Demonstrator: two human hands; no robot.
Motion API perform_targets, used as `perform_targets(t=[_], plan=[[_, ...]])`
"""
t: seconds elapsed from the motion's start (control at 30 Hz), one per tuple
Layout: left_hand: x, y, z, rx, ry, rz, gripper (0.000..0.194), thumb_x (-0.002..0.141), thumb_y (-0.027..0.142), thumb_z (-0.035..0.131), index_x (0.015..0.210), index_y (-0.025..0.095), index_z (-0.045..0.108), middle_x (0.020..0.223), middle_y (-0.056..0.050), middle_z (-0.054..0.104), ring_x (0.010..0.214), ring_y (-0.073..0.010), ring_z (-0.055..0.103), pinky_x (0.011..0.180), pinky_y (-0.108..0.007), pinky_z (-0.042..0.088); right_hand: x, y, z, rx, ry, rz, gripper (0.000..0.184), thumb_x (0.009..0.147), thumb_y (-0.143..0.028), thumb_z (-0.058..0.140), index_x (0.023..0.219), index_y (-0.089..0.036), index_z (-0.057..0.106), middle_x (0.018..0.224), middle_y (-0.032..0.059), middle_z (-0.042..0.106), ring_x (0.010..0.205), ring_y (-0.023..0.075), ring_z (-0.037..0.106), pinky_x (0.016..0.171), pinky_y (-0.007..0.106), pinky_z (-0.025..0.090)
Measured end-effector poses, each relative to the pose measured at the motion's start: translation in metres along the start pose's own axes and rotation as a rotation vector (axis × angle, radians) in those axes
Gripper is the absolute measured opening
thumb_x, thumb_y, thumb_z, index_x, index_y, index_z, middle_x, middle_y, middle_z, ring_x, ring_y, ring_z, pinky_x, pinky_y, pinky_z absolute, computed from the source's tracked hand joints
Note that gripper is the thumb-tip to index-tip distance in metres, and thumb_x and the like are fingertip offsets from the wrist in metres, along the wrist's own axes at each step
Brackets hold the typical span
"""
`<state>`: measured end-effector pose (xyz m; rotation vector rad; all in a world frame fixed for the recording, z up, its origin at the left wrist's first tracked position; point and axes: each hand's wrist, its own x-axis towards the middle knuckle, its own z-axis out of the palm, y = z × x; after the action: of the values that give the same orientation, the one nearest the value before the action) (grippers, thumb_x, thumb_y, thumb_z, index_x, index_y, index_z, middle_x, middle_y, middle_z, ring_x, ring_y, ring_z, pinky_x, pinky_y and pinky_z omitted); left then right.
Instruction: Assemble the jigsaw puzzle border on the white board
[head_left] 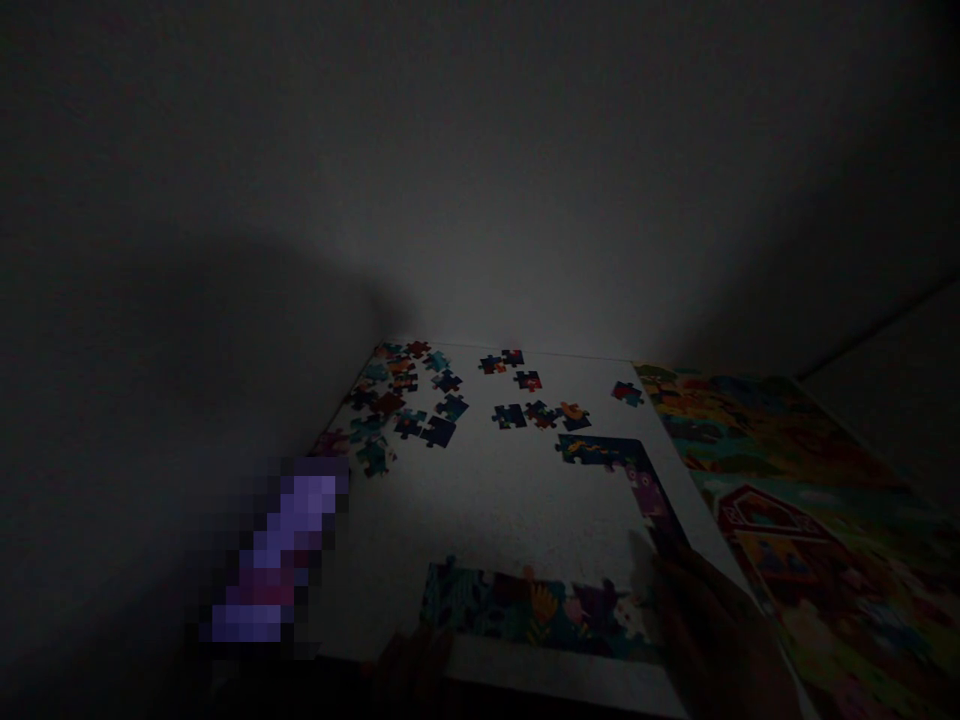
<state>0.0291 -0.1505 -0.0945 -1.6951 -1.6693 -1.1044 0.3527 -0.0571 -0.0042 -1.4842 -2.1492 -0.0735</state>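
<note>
Fig.: we see the R hand (712,630) in dimness at the R end of the joined jigsaw border (532,610) and the L hand (409,670) at its lower edge, both cut off by the frame bottom (grip unreadable in the gloom, so we can't tell wide from narrow, or whether either holds a piece). Loose jigsaw pieces (397,400) lie spread, mostly face up, on a white surface (487,510), apparently for easy picking, w/ a printed barn picture (795,520) alongside, likely for comparison. A pixelated purple patch (270,560) masks whatever lies at lower L.
</note>
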Motion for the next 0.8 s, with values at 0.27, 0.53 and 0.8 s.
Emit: perform_targets(t=[0.27,0.53,0.8], plan=[[0.008,-0.017,-0.005,0.088,0.007,0.231,0.027,0.089,0.025,0.049,0.111,0.027,0.064,0.081,-0.004,0.065,0.082,-0.0230,0.057,0.091,-0.041,0.037,-0.003,0.008,0.000,-0.055,0.026,-0.195,0.026,0.086,-0.027,0.053,0.102,-0.024,0.072,0.123,0.0117,0.067,0.117,0.0339,0.060,0.083,0.049,0.058],[0.006,0.009,0.006,0.135,0.117,-0.006,0.037,0.091,0.024,0.041,0.123,0.028,0.059,0.081,-0.006,0.066,0.089,-0.0261,0.060,0.095,-0.047,0.035,0.003,0.007,0.001,-0.066,0.058,-0.212,0.027,0.085,-0.031,0.054,0.103,-0.021,0.072,0.119,0.0148,0.067,0.108,0.0346,0.064,0.077,0.050,0.058],[0.005,0.005,-0.006,0.036,-0.027,0.017,0.039,0.091,0.027,0.047,0.128,0.027,0.058,0.094,-0.006,0.067,0.097,-0.0243,0.059,0.097,-0.041,0.036,0.003,0.001,0.000,0.005,-0.006,-0.047,0.035,0.091,-0.036,0.047,0.112,-0.019,0.069,0.120,0.0135,0.067,0.106,0.0310,0.065,0.083,0.049,0.057]])
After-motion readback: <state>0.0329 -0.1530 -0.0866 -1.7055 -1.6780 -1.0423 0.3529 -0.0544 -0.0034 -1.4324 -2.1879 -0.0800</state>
